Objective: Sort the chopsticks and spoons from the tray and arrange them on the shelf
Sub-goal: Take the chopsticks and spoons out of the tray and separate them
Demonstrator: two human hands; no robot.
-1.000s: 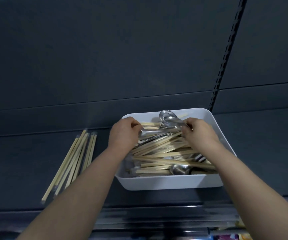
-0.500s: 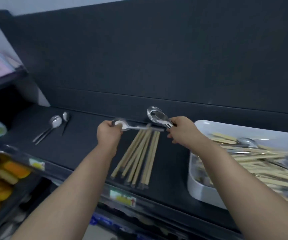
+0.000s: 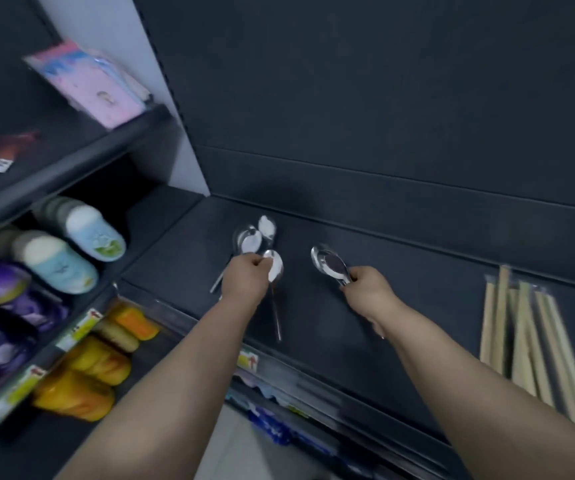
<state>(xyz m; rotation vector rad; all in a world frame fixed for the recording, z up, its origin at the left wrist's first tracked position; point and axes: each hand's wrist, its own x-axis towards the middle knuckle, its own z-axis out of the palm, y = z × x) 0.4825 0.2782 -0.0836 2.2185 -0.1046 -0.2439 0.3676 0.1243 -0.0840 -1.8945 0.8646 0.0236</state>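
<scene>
Spoons out of the tray and over by the back left corner of the shelf (image 3: 417, 306), against 1 second earlier, when still being pulled from the heap with both hands. Carried leftward past the chopsticks (image 3: 521, 341) in that time, with the tray left out of view. Pinched 1 spoon (image 3: 274, 268) in the left hand (image 3: 244, 278), fingers curled at the neck under the bowl, handle pointing toward the front edge, bowl just beside the lying spoons (image 3: 254, 237); could not tell whether touching the shelf or just above it. Gripped the right-hand spoons (image 3: 329, 265) by the handle in the curled right hand (image 3: 365, 289), bowl seemingly raised, between the lying group and the chopsticks. Read as the placing step for this batch: spoon group growing at the left, chopstick row already begun, more of both probably waiting in the tray. Counted 2 bowls plainly among those lying by the back edge, perhaps a 3rd under the blur; 1 in the left hand; 1 or 2 nested in the right, too smeared to settle. Counted about 6 wrapped chopsticks, laid side by side from back edge toward front edge, well apart from the spoons, exact number lost to blur.
</scene>
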